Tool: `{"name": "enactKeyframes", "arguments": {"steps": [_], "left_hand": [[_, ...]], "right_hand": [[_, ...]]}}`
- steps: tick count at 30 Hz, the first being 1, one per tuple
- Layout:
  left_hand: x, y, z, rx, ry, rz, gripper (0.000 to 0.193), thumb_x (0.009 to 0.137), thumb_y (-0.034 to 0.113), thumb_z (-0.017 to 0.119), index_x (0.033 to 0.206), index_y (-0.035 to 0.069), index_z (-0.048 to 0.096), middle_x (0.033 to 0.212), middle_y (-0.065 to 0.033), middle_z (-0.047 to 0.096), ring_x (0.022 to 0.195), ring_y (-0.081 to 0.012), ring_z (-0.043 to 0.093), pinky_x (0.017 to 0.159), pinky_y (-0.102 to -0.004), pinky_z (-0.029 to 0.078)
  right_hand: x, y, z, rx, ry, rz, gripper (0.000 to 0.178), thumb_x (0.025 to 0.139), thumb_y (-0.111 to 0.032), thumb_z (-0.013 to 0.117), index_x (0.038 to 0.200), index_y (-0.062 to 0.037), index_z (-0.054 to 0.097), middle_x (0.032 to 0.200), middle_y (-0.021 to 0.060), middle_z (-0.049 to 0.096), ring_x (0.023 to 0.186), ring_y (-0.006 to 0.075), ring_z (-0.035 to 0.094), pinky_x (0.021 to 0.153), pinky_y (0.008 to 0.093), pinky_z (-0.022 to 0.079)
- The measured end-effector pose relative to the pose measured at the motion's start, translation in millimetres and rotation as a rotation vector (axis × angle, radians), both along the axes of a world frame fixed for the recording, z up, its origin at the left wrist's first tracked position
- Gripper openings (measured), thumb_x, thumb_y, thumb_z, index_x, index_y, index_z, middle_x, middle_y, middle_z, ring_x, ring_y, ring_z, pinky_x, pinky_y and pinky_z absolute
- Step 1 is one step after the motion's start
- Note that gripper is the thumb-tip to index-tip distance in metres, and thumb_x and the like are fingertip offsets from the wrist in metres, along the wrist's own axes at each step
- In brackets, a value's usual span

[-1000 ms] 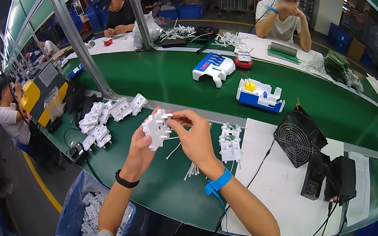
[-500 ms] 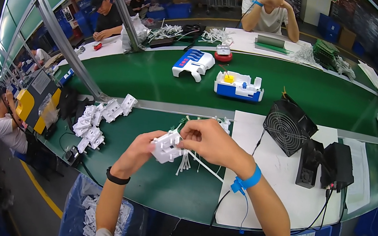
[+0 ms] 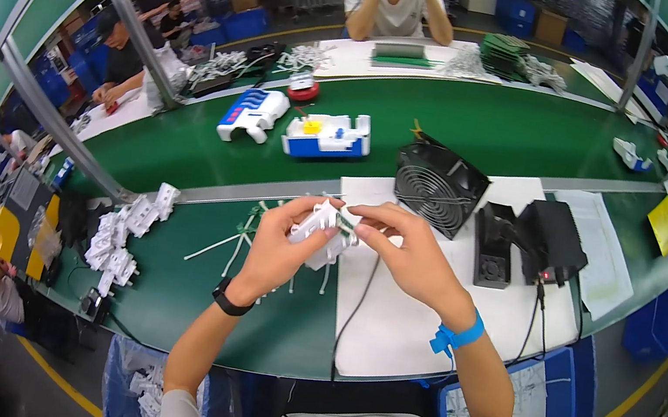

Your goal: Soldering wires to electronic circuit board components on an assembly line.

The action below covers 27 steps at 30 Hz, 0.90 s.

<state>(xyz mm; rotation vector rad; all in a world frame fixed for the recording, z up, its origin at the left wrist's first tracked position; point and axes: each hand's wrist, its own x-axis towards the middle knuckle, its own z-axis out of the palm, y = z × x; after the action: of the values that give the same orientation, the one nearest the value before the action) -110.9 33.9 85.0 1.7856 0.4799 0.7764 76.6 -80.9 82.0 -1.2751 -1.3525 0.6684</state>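
My left hand [image 3: 277, 256] is closed round a white moulded plastic housing [image 3: 315, 227], thumb across its front, and keeps it raised over the bench. The fingers of my right hand [image 3: 414, 257] are bent in a pinch at the housing's right edge. A narrow green strip, perhaps a small circuit board, shows between the two hands; its far side is hidden by my fingers. Behind and below the hands lie small green boards with white leads [image 3: 245, 227]. Several similar white housings [image 3: 114, 242] are heaped on the bench to the left.
A black fan [image 3: 440, 189] and a black power box [image 3: 552, 238] stand on the white sheet [image 3: 393, 333] at right. Beyond are a blue-and-white open shell [image 3: 326, 147] and its cover [image 3: 253, 114]. Blue bins flank my lap. A co-worker [image 3: 399, 3] sits opposite.
The view has swung to the right. My right hand has gone from over the housing's top to its right side, and the housing has been turned. The white lead that stuck out toward the lower right no longer shows.
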Motion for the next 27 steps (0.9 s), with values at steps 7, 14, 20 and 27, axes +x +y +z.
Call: {"name": "enactKeyframes", "arguments": {"steps": [7,14,20,27], "left_hand": [[67,-12,-26,-0.022,-0.075,0.085,0.023,0.094,0.005,0.07,0.115,-0.003,0.063,0.097,-0.0046,0.07,0.086,-0.0083,0.064,0.074,-0.0242,0.051],[100,-31,-45,-0.152,-0.155,0.135,0.02,0.095,0.003,0.066,0.114,-0.001,0.061,0.1,-0.0051,0.068,0.09,-0.0088,0.061,0.078,-0.025,0.05],[107,-24,-58,-0.237,-0.101,-0.001,0.025,0.095,0.002,0.068,0.119,-0.001,0.063,0.102,-0.0055,0.069,0.091,-0.0089,0.063,0.078,-0.0236,0.051],[105,-30,-75,-0.289,0.223,-0.203,0.04,0.093,0.003,0.071,0.13,-0.001,0.057,0.105,-0.0161,0.074,0.09,-0.0125,0.069,0.076,-0.026,0.054]], "right_hand": [[22,-46,-2,0.031,-0.036,-0.381,0.016,0.092,-0.004,0.071,0.106,0.0025,0.075,0.081,0.0066,0.066,0.072,0.0111,0.061,0.064,0.027,0.048],[-9,-45,-25,0.18,-0.576,-0.581,0.019,0.086,-0.001,0.071,0.104,-0.0024,0.074,0.079,0.0094,0.06,0.064,0.0266,0.063,0.057,0.0363,0.05],[-9,-52,-53,0.168,-0.523,-0.505,0.019,0.09,-0.002,0.067,0.108,-0.0014,0.07,0.089,0.0107,0.061,0.072,0.027,0.066,0.062,0.0368,0.053],[44,-107,-107,0.096,0.565,-0.715,0.014,0.104,-0.01,0.057,0.113,-0.0046,0.047,0.093,0.0069,0.059,0.068,0.0136,0.06,0.057,0.0262,0.049]]}}
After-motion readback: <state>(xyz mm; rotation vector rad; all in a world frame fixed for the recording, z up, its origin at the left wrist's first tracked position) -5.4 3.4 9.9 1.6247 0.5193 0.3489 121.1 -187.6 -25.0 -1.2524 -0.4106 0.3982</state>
